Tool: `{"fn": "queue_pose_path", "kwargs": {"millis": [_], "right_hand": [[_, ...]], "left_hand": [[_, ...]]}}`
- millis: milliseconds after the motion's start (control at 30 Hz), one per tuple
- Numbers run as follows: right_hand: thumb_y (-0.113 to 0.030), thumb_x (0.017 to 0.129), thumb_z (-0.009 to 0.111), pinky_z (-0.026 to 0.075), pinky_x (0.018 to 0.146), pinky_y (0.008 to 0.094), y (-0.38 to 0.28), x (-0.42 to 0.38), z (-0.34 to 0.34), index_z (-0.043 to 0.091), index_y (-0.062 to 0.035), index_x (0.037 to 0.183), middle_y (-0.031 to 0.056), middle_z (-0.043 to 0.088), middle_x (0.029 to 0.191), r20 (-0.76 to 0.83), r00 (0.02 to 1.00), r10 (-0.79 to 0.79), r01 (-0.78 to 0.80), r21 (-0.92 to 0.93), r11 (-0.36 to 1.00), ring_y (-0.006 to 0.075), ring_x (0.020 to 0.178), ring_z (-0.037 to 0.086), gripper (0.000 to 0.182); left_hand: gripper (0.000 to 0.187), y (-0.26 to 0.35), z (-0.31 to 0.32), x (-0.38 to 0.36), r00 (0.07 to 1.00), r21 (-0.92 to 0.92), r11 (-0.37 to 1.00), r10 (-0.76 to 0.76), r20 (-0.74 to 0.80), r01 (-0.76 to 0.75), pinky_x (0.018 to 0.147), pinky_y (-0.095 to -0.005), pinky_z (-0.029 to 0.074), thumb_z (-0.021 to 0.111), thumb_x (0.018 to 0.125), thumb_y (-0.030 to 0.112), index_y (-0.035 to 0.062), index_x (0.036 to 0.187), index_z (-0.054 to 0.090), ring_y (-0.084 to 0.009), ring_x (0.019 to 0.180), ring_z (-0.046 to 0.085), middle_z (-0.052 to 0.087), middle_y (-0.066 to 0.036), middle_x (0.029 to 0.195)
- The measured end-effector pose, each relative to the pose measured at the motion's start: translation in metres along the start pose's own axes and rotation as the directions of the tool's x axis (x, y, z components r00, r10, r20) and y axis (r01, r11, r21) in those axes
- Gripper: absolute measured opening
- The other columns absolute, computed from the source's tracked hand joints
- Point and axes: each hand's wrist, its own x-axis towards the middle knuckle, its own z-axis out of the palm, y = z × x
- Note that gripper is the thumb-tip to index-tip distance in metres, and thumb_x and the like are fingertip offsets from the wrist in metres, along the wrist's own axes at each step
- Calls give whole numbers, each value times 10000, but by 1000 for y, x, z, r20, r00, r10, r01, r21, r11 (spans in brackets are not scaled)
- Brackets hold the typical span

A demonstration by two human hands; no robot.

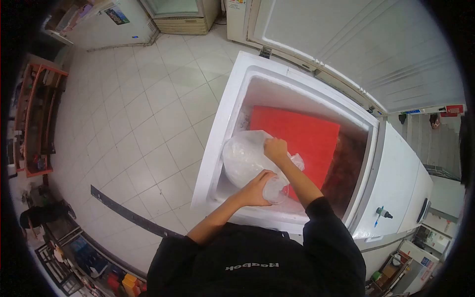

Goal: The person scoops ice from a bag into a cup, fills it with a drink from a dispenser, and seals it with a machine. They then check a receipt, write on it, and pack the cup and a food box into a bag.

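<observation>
In the head view, my left hand (257, 189) is wrapped round a clear plastic cup (275, 191) with whitish, ice-like contents, above the near wall of an open chest freezer (210, 163). Farther in, my right hand (276, 150) is closed in a fist at the edge of a large whitish translucent plastic bag (243, 157); its fingertips are partly hidden. The bag lies bulging in the freezer's left side, and crumpled plastic shows beyond my right wrist. Beneath bag and hands a flat red sheet (302, 132) covers much of the interior.
The freezer's raised lid (356, 44) stands at the far side. A dark green bottle-like item (384, 213) rests on the white surface at right. Pale floor tiles (163, 114) spread to the left, with an orange shelf (34, 119) beyond. Other white freezers (114, 24) stand at the back.
</observation>
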Motion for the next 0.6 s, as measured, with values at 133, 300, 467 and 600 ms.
{"fn": "queue_pose_path", "kwargs": {"millis": [133,300,467,600], "right_hand": [[-282,792,599,496,534,393,8,-28,-4,683,-128,820,125,642,673,-139,989,-44,69,181,981,302,620,636,178],[-329,802,645,475,514,379,7,-48,-22,697,-144,898,86,652,697,-243,969,-46,135,364,922,279,600,626,215],[-312,786,670,419,533,367,32,-78,-42,698,-126,899,59,647,678,-236,967,-97,186,393,901,242,585,606,220],[-328,776,670,366,571,348,50,-98,-41,696,-135,898,27,644,681,-277,949,-151,238,314,919,201,591,584,230]], "left_hand": [[765,-5,2,-2,1000,24,1000,3,2,-3,977,-365,393,829,535,171,31,1190,461,-318,1145,463,449,-148,1181],[774,-14,-1,-12,1000,30,999,-11,-7,11,986,-363,388,831,537,169,31,1196,450,-313,1158,456,443,-151,1197],[777,-11,-3,-14,1000,15,1000,-24,-6,25,989,-366,387,841,536,173,32,1192,450,-314,1163,455,439,-156,1209],[776,-13,2,-13,1000,23,1000,6,-9,-6,977,-372,395,838,539,172,27,1194,447,-319,1156,459,435,-157,1205]]}}
